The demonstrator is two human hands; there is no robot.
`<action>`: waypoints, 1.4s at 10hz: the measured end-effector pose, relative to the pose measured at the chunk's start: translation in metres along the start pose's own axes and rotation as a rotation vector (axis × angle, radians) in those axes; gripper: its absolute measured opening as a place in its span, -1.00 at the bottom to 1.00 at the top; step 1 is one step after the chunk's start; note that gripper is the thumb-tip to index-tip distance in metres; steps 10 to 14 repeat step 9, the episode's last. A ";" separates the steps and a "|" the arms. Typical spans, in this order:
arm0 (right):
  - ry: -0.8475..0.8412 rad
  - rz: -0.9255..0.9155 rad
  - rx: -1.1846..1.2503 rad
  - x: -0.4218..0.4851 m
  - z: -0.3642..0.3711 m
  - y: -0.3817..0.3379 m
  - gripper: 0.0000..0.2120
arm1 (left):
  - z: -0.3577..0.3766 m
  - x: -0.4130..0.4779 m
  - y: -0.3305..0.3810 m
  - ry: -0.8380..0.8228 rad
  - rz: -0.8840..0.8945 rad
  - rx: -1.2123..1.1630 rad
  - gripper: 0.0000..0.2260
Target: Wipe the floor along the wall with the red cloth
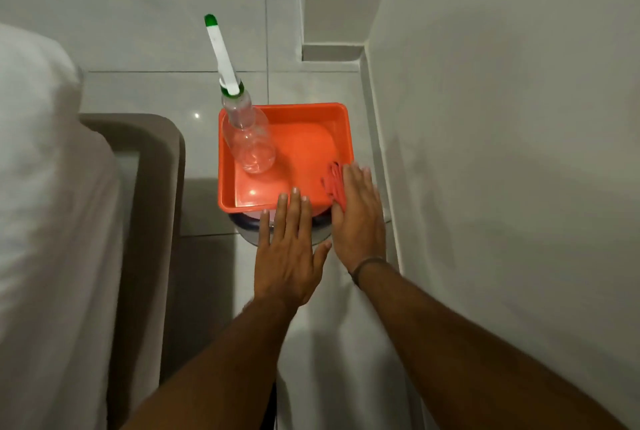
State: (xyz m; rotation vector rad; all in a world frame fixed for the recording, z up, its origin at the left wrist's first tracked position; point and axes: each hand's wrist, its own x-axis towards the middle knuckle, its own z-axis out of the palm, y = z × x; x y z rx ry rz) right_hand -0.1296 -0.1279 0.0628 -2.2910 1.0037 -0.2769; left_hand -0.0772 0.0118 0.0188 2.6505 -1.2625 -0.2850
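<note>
Nearest the head camera are two bare forearms reaching forward and down. The left hand [289,249] lies flat with its fingers spread, palm down, holding nothing; its fingertips reach the near rim of an orange tray [294,125]. The right hand [358,215], a thin band at its wrist, is also flat and open, pressing down on the red cloth [332,180], which bunches out from under its fingers at the tray's right near corner, close to the wall [502,118]. Whether the cloth rests on the floor itself or on the tray's edge is hard to tell from this angle.

The cloth looks thin, soft and light, folding into ridges; it should slide readily on glossy tile, so a flat palm over its middle, as now, probably suits wiping better than a pinch.

In the tray stands a clear spray bottle [249,142] with a green and white top, leaning away; it looks light and easily tipped.

The floor [166,90] is pale, shiny tile with thin grout lines, likely slippery if wet. The strip along the wall is narrow, with a low skirting at the wall's foot. To the left sits white bedding [38,187] on a brown-edged frame [162,152], crowding the space.
</note>
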 end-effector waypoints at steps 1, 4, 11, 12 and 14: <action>-0.056 -0.028 -0.083 0.075 0.039 -0.012 -0.42 | 0.005 0.052 -0.020 -0.077 0.007 -0.016 -0.23; -0.308 -0.017 -0.471 0.143 0.104 0.007 -0.37 | 0.037 0.052 -0.041 -0.148 -0.016 -0.057 -0.24; -0.289 0.056 -0.382 0.130 0.108 0.016 -0.14 | 0.034 0.050 -0.046 -0.122 0.042 -0.066 -0.23; -0.289 0.056 -0.382 0.130 0.108 0.016 -0.14 | 0.034 0.050 -0.046 -0.122 0.042 -0.066 -0.23; -0.289 0.056 -0.382 0.130 0.108 0.016 -0.14 | 0.034 0.050 -0.046 -0.122 0.042 -0.066 -0.23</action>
